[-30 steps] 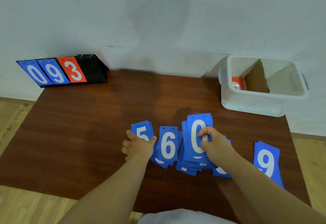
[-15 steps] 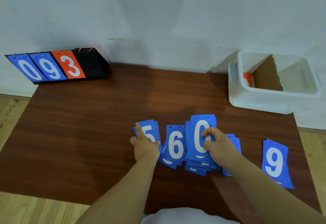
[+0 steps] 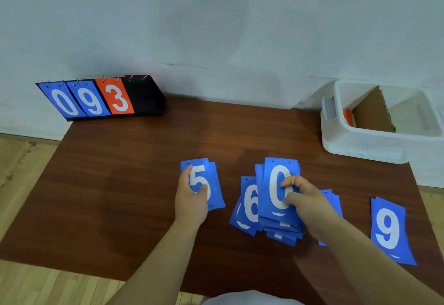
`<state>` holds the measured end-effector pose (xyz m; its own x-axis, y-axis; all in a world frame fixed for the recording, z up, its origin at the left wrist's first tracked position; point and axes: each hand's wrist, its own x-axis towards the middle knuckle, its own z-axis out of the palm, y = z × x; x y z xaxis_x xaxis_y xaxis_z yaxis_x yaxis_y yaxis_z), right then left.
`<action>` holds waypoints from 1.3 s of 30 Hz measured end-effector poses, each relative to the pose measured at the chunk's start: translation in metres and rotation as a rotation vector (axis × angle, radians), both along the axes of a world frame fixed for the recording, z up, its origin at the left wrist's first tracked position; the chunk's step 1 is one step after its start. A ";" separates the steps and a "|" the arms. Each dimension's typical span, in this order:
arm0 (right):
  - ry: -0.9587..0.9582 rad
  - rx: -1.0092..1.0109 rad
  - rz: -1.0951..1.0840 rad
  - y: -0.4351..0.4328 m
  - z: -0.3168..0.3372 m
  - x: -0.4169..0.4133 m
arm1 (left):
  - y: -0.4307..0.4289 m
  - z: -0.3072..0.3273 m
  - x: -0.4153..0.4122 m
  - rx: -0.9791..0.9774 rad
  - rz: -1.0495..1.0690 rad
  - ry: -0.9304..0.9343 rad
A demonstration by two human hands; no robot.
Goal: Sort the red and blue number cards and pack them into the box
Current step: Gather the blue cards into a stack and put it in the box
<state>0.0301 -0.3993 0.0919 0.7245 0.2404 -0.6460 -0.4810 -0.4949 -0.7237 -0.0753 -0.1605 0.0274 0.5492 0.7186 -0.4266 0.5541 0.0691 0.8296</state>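
Left fingers (image 3: 187,176) pinch 5 cards (image 3: 214,181); right fingers (image 3: 292,181), 0 stack (image 3: 274,208).

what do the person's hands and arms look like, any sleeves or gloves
The left hand and right hand are bare: no gloves, rings or watch show. Both forearms are sleeveless in view. A pale garment shows at the bottom edge.

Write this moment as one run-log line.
left hand: grips blue 5 cards | right hand: grips blue 0 stack | blue 9 cards: untouched | box: red card inside
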 end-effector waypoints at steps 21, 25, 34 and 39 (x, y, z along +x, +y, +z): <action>0.040 0.454 -0.016 -0.039 0.028 0.000 | -0.133 0.084 0.028 -0.381 -0.477 -0.350; -0.082 0.246 0.017 -0.072 0.027 0.016 | -0.142 0.079 0.047 -0.126 -0.451 -0.227; -0.122 -0.067 0.109 -0.142 0.000 0.047 | -0.137 -0.012 0.049 0.236 -0.281 0.528; -0.136 -0.148 0.159 -0.161 -0.006 0.055 | -0.153 -0.038 0.051 0.379 -0.344 0.716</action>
